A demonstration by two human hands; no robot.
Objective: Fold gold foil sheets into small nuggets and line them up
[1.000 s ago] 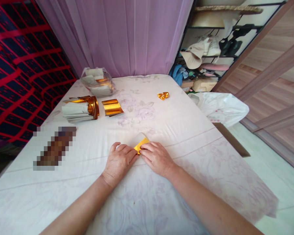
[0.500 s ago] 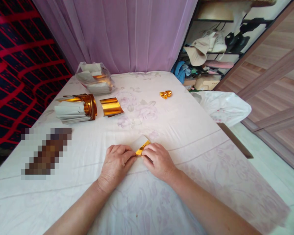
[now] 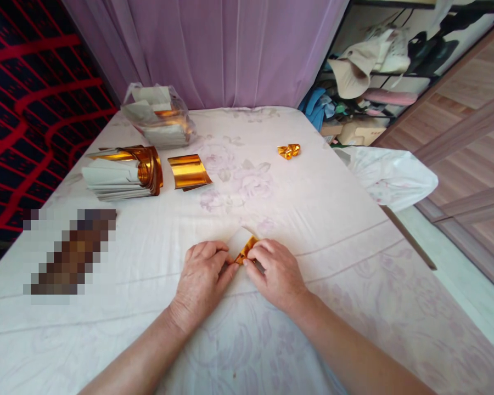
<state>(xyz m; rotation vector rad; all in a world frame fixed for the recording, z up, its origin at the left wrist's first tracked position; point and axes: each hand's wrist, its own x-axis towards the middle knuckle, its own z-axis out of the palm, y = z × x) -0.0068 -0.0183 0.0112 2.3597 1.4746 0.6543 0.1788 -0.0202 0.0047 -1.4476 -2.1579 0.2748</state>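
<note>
The left hand (image 3: 203,271) and the right hand (image 3: 278,274) meet, fingertips close together, at a small, partly folded sheet of gold-and-white foil paper (image 3: 251,245) lying on a pale cloth printed with purple flowers (image 3: 333,214). The left fingers are bent inward and nearly closed on its near corner, while the right fingers curl over its gold fold, thumb close to the forefinger, pinching it. Beyond them sits a crumpled-looking, shiny gold foil piece (image 3: 288,151).

Left hand (image 3: 201,274) and right hand (image 3: 278,274), fingers (image 3: 211,249) on part-folded gold sheet (image 3: 249,246) over floral cloth (image 3: 239,334)
</note>
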